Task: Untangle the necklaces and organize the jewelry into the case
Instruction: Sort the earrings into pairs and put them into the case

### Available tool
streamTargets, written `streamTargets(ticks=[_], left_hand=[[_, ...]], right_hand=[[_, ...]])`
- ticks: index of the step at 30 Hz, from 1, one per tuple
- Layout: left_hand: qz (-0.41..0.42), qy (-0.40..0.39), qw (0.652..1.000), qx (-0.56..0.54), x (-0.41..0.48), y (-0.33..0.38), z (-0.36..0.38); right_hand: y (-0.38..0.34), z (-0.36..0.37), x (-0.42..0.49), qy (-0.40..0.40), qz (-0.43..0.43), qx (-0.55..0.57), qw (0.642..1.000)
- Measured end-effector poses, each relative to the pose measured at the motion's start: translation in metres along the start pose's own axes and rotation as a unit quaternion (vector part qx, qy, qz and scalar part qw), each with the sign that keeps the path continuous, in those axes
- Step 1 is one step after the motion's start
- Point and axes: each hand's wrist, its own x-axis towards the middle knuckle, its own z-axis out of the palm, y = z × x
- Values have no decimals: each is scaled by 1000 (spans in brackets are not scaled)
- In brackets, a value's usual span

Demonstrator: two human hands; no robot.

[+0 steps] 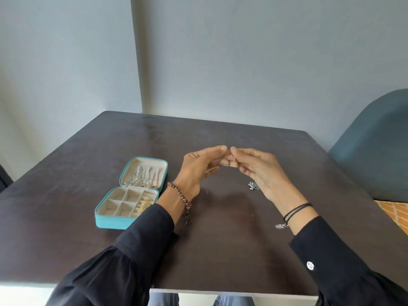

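Note:
Two small rose-gold bell-shaped earrings hang side by side above the table's middle. My left hand (199, 166) pinches the top of the left earring (224, 161). My right hand (262, 171) pinches the top of the right earring (234, 163). A teal jewelry case (110, 220) lies open at the left. Several chains hang in its lid (143, 175), and gold pieces (144, 204) sit in the right-hand compartments of its tray. A small silver piece (253, 185) lies on the table beside my right hand.
The dark table (220, 239) ends at a front edge near my lap. A blue-grey chair (375, 151) stands at the right, with an orange patterned surface (395, 210) below it. Grey walls close the back.

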Motion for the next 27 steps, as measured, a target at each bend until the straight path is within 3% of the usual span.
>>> streamTargets(ticks=[6,14,19,27], left_hand=[[-15,34,999,10,3,5,-6],[11,109,988,107,34,1,-4],[25,154,964,217,61,-1,-11],[6,174,926,333,85,-15,-25]], right_hand=[[7,10,9,5,24,13,1000],[20,24,38,50,-10,-65,997],[32,37,65,66,-33,-177,981],[46,48,77,69,-12,-247,966]])
